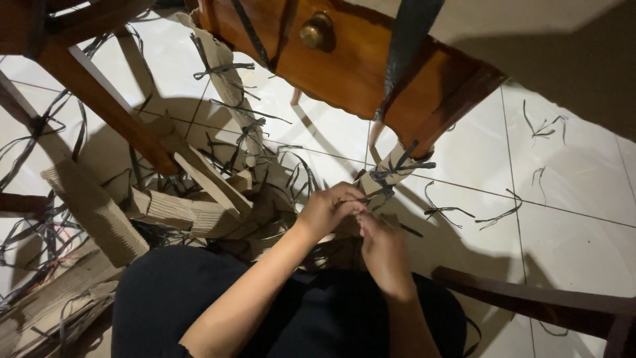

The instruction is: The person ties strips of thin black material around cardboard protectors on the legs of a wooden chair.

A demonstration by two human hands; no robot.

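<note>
Left hand (329, 209): reaching forward over the lap, fingers curling in and pinching the dark strap ends (387, 178) knotted around the wrapped table leg.
Right hand (383, 248): sitting just below the left one, almost touching it, fingers bent inward; whether it is gripping anything, I cannot tell from here.
Wrapped leg (391, 166): cardboard sleeve standing on the tiled floor, directly ahead of both hands, under the corner of the wooden drawer table (358, 66).
Strap scraps (444, 211): lying loose on the white tiles (570, 192) to the right.
Cardboard pieces (179, 209): piling up at the left, corrugated and torn, tangled with more dark strapping.
Brass knob (316, 31): showing on the drawer front above.
</note>
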